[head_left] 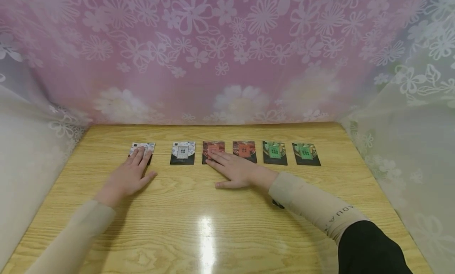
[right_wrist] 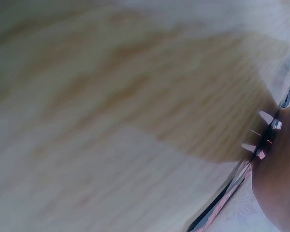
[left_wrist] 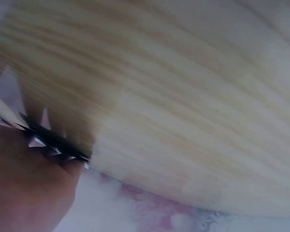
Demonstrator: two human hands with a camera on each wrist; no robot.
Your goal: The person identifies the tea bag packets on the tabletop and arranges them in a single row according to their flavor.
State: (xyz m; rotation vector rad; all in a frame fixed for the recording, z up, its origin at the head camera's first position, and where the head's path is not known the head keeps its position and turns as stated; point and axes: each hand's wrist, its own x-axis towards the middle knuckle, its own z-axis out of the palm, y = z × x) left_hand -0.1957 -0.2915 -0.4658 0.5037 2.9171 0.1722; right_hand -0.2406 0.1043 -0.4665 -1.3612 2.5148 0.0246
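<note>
Flat printed packets lie in one row on a wooden table. My left hand (head_left: pixel 126 179) rests its extended fingers on the leftmost white packet (head_left: pixel 143 144), covering much of it. A second white packet (head_left: pixel 183 152) lies to its right. My right hand (head_left: pixel 236 171) touches the left red packet (head_left: pixel 213 145) with straight fingers, its thumb spread on the wood. Just beyond that hand is the other red packet (head_left: pixel 244 148), its lower edge partly covered. Both wrist views show each hand and dark packet edges (left_wrist: pixel 58 145) only at a low, blurred angle.
Two green packets (head_left: pixel 275 152) make up the right end of the row. The wooden table (head_left: pixel 170 218) reflects a bright light near its front. A pink flowered curtain (head_left: pixel 227 60) hangs along the back edge, with pale flowered sheets (head_left: pixel 408 147) at both sides.
</note>
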